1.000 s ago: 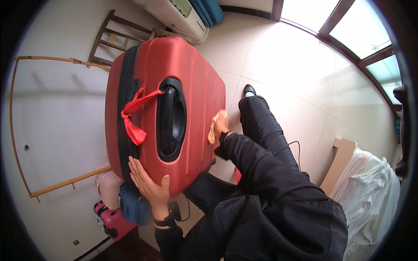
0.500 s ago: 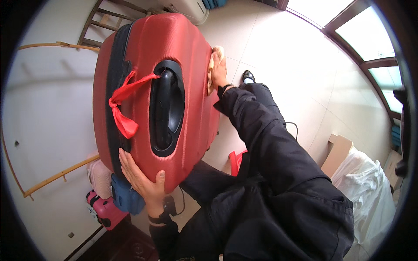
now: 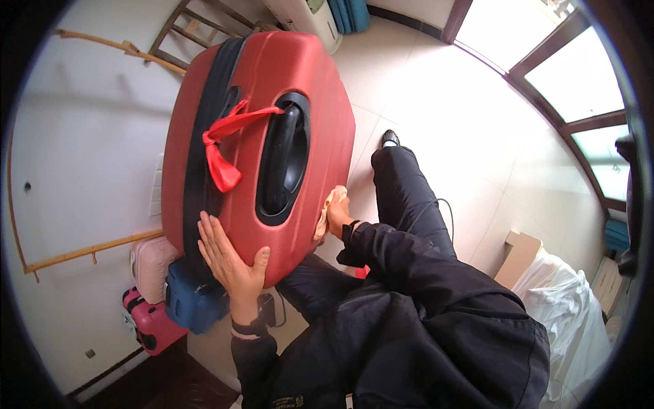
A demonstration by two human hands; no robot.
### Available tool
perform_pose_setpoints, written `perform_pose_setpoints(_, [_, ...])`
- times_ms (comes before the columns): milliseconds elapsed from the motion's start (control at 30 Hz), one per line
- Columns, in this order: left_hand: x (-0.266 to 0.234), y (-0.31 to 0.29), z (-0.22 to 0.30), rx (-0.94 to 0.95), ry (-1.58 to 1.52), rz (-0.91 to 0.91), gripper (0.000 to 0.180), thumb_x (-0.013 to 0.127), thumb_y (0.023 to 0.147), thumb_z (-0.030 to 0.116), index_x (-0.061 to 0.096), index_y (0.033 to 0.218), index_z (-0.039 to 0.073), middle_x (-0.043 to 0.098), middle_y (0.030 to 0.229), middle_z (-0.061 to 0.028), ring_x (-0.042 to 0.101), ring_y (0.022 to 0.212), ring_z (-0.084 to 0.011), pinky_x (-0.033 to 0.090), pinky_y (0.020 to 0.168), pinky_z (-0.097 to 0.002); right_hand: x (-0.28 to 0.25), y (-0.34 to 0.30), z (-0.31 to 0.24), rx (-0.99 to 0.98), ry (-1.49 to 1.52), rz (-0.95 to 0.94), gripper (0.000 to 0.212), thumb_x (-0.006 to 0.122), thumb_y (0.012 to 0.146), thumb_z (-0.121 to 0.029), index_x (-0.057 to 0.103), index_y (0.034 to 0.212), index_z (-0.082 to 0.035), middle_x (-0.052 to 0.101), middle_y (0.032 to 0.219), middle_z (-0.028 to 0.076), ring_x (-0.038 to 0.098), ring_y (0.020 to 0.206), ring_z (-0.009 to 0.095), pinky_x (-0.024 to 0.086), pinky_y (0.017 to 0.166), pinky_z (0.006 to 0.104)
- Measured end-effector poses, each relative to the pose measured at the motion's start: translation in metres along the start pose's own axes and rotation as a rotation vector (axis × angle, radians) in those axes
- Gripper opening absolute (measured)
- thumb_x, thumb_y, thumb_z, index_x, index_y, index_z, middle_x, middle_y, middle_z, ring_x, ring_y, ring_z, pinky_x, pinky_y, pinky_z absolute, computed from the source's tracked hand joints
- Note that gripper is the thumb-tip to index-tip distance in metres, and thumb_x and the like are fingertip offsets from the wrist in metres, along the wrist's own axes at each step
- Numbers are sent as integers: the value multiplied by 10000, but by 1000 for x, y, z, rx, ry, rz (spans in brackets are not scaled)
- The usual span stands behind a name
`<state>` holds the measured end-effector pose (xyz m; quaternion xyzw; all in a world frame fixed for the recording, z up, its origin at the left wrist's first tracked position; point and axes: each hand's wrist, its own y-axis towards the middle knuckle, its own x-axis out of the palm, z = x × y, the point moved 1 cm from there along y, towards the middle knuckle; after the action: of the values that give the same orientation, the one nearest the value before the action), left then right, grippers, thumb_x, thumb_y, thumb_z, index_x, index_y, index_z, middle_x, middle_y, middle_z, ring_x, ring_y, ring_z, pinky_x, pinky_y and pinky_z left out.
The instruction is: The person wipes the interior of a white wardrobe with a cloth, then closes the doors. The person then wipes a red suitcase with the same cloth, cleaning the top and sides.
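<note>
The red hard-shell suitcase (image 3: pixel 248 163) seems mid-wipe, right hand (image 3: pixel 338 213) holding cream cloth (image 3: pixel 323 221) against its right side. Further strokes need near-end bracing from the outspread left hand (image 3: pixel 236 264).

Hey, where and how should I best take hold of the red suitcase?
Probably by the black handle on the upward-facing side of the red suitcase. Come from above, curling in from the right: the bar stands over a recess that shows open on that side, while the red ribbon tied at its far end trails left, seemingly clear of that approach.
</note>
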<state>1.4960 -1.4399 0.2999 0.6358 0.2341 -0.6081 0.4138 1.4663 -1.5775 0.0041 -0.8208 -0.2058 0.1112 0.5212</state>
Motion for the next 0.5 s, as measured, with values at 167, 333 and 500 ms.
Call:
perform_pose_setpoints(167, [1, 2, -2, -9, 19, 15, 1047, 533, 834, 715, 244, 1527, -15, 252, 1586, -221, 239, 1470, -390, 177, 1164, -541, 3, -38, -10, 57, -11, -52, 573, 423, 1024, -421, 316, 1418, -19, 460, 1408, 211, 518, 1260, 304, 472, 983, 425])
perform_pose_setpoints(333, [0, 4, -1, -16, 7, 41, 1044, 574, 820, 690, 267, 1514, -26, 266, 1579, -228, 242, 1468, -391, 179, 1163, -545, -2, -51, -42, -89, -13, -174, 321, 448, 1032, -382, 497, 1059, -65, 598, 895, 73, 579, 744, 210, 511, 667, 410])
perform_pose_setpoints(500, [0, 3, 0, -35, -14, 75, 1037, 609, 807, 670, 304, 1490, -48, 302, 1555, -248, 293, 1439, -407, 201, 1153, -557, -22, -74, -73, -110, 114, -404, 275, 447, 1040, -395, 521, 917, -161, 523, 651, -3, 446, 461, 120, 299, 376, 277])
